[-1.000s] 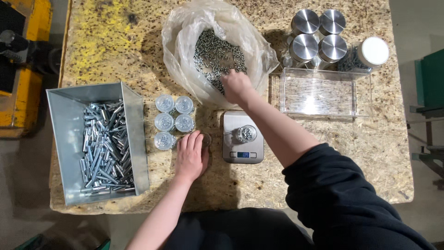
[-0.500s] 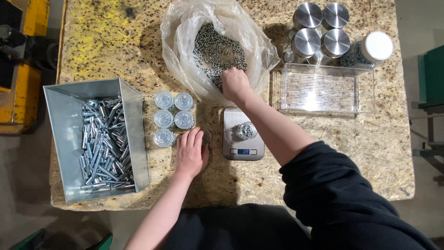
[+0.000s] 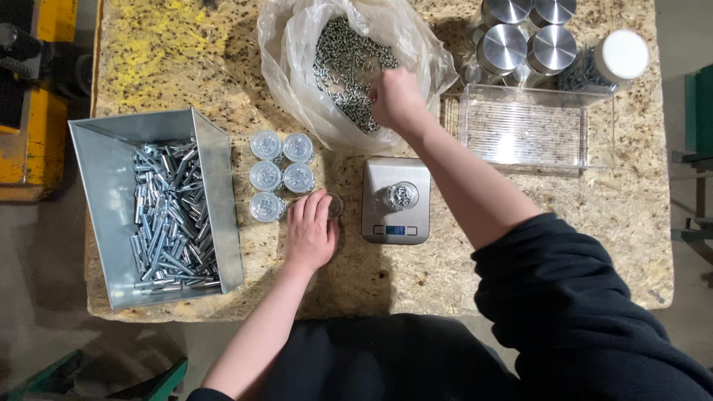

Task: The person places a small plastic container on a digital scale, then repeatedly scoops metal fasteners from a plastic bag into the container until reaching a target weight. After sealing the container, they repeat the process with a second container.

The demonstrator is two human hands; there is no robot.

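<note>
Metal bin: stands at the left end of the worktop, open-topped, and holds a heap of long silver bolts whose shafts mostly run toward and away from the person.

Small jars: six round, clear, lidded ones in two columns just right of the bin; their contents are too small to make out.

Left hand: lies palm down on the worktop, just beside the nearest jars, fingers straight and close together. Its fingertips touch or partly cover a small round clear lid; whether they press it I cannot tell.

Plastic bag: clear, its mouth spread wide at the far edge of the worktop, holding a pile of small grey screws lying in every direction.

Right hand: reaches into the bag, fingers curled and bunched over the near right edge of the screw pile. The screws lie straight under and just beyond its fingertips. Whether the fingers pinch any is hidden by the back of the hand. This hand is the nearer one to the screws.

Scale: a flat silver kitchen scale with a lit display, between the two hands and nearer to the person than the bag. One open jar stands on it, partly filled with small screws.

Clear tray: rectangular, right of the bag, apparently empty.

Steel canisters: four with shiny lids at the far right.

White-lidded jar: beside them, seemingly holding dark fasteners.
</note>
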